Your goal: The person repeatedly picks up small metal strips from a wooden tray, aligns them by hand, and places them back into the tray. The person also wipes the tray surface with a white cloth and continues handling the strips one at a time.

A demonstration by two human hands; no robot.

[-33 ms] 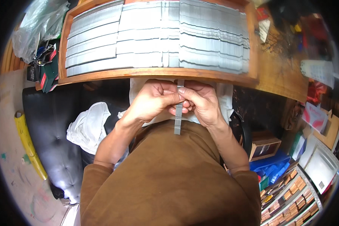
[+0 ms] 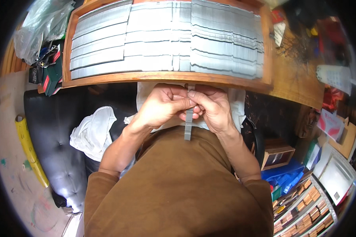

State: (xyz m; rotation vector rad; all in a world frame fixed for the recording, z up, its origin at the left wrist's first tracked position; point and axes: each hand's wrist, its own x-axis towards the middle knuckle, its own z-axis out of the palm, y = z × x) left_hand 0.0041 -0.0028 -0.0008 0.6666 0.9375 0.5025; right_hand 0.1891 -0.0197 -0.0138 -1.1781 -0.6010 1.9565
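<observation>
My left hand and my right hand meet in front of my chest, just at the near edge of a wooden tray. Both are closed, fingertips and thumbs pinching a narrow grey segmented strip that looks like metal. Its lower end hangs free over my brown shirt, while a short piece shows above the right thumb. The middle of the strip is hidden by my fingers. Inside the tray, flat silvery-grey strips lie packed side by side in rows.
A white cloth rests on the black padded seat at left. Beyond it lies a yellow tube. Clear plastic bags sit left of the tray. At right are a wooden tabletop, a pale cup and a rack of small wooden pieces.
</observation>
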